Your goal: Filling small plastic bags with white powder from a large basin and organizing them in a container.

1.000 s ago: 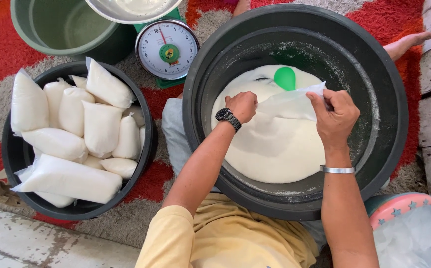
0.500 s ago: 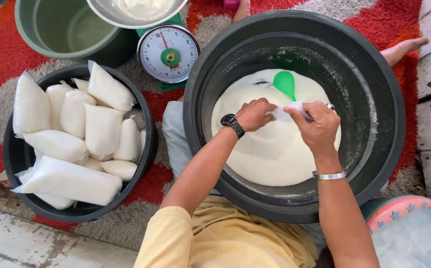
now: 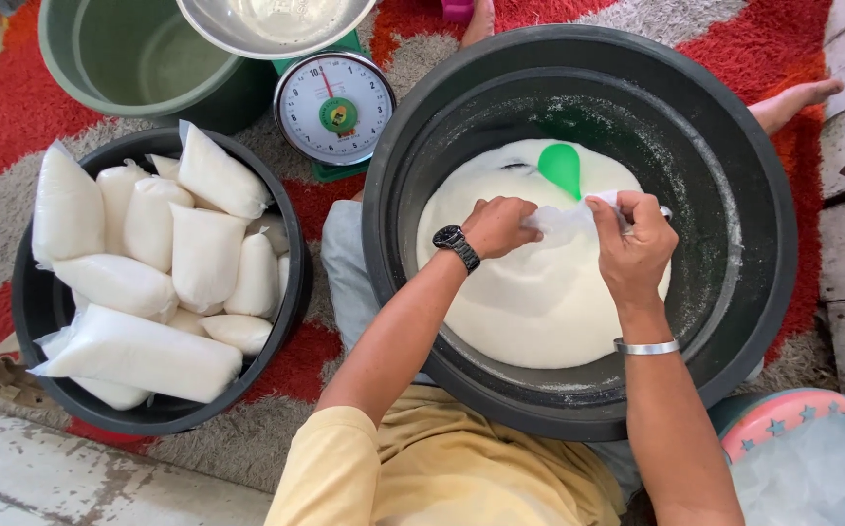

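Both hands [image 3: 500, 226] [image 3: 634, 244] on clear bag [image 3: 561, 220], mid-tub [image 3: 749, 292], rim well clear.

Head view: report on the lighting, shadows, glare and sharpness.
Head view: soft, even daylight with only faint shadows; a mild sheen on the metal bowl and the scale's dial; the left hand, right hand and clear bag are slightly soft, while the filled bags look crisp.

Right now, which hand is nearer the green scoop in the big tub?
Right. The right hand grips the clear bag just below and right of the green scoop; the left hand holds the bag's other edge, farther down-left of it.
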